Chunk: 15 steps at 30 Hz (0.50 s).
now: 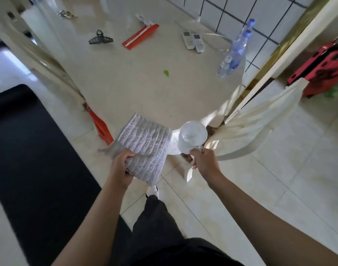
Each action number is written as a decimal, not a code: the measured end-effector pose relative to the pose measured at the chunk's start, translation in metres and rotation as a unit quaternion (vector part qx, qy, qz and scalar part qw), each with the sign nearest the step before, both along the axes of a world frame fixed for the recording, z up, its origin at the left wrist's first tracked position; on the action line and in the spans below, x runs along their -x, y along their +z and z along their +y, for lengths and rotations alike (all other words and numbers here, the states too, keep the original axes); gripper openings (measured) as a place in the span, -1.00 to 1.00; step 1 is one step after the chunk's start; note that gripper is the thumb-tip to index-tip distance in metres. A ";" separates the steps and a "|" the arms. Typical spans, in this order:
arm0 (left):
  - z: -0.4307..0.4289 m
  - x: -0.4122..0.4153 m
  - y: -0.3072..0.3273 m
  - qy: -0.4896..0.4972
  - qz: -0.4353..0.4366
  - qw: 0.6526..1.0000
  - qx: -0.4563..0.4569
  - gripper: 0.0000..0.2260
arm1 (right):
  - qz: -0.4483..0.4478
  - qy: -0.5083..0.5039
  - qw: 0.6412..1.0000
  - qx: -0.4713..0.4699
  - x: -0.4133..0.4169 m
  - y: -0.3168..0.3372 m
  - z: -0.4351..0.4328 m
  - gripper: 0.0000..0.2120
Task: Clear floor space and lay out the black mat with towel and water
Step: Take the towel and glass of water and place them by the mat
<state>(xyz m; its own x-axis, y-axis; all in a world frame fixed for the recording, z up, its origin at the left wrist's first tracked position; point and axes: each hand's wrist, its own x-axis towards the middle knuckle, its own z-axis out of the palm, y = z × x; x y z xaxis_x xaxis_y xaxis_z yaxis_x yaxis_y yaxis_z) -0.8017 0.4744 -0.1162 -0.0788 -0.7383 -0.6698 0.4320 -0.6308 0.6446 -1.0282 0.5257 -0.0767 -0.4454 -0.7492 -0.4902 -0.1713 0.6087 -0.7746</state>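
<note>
Left hand (pixel 122 167): grips folded grey bumpy towel (pixel 145 146), over round cream table's (pixel 145 87) near edge.
Right hand (pixel 204 160): holds clear glass cup (pixel 192 136) (water inside) there.
Long black mat (pixel 29 150): on floor, left of table.

The black mat (pixel 29 150) is cut off at the left edge and along the bottom, and part of its near end is covered by the left forearm (pixel 91 217). The near corner of the towel (pixel 145 143) is hidden inside the left hand (pixel 122 167). The base of the glass (pixel 192 136) is lost behind the right hand (pixel 204 160), and its contents cannot be made out. At the far side of the table (pixel 135 89), a small blurred object (pixel 65 14) cannot be identified. The red bag (pixel 321 70) is cropped by the right edge.
</note>
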 end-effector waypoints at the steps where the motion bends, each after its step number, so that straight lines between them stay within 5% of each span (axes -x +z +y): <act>1: 0.024 0.001 0.002 0.018 0.011 1.000 -0.022 -0.78 | -0.004 0.017 1.000 -0.003 0.000 -0.003 0.022 -0.76; 7: 0.136 -0.005 0.018 0.080 -0.020 0.996 -0.017 -0.78 | 0.004 0.117 0.993 -0.017 -0.003 -0.020 0.121 -0.71; 15: 0.261 -0.048 0.012 0.133 0.001 0.989 -0.065 -0.71 | -0.028 0.111 0.992 -0.059 -0.051 -0.041 0.243 -0.78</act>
<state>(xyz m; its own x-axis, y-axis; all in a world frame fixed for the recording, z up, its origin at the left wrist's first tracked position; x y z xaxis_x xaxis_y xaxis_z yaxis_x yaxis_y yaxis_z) -0.7541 0.7359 -0.1045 0.1046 -0.6415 -0.7600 0.5945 -0.5723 0.5648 -0.9776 0.7685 -0.1178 -0.2442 -0.7623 -0.5994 -0.2699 0.6471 -0.7130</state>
